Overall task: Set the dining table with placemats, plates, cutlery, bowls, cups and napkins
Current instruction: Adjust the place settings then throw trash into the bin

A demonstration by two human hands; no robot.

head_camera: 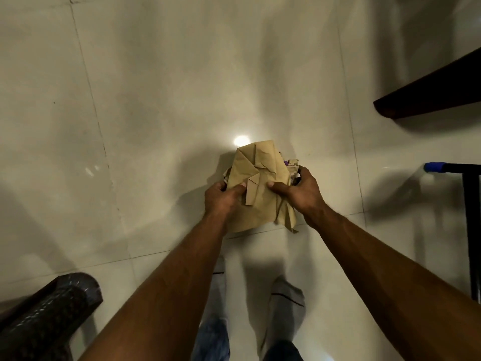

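Standing on a pale tiled floor (145,105), looking straight down, with 2 hands gripping 1 crumpled brown paper bag (260,183) held out in front at about waist height, above the socked feet (286,298). Left hand (221,199) clamped on the bag's left edge, thumb laid flat across the front face, remaining fingers curled behind the paper and hidden. Right hand (304,191) clamped on the right edge, thumb pressing the front, fingers wrapped round the side near the torn, open mouth. Something crumpled and a small purple scrap (285,162) visible at that mouth; cannot tell what it is, nor what else sits inside.

Judged against the task: barely begun, as far as this view shows. No placemat, plate, cutlery, bowl, cup or napkin laid anywhere in sight. Only a dark wooden corner (429,97) at upper right, possibly the dining table's edge, with nothing visible on the small part shown. Also a dark patterned chair part (49,308) at lower left and a black metal frame with a blue tip (434,167) at right.

Probably at the fetching or unpacking stage, bag perhaps carrying supplies. Left to do, by this evidence: everything, all 6 kinds of item.
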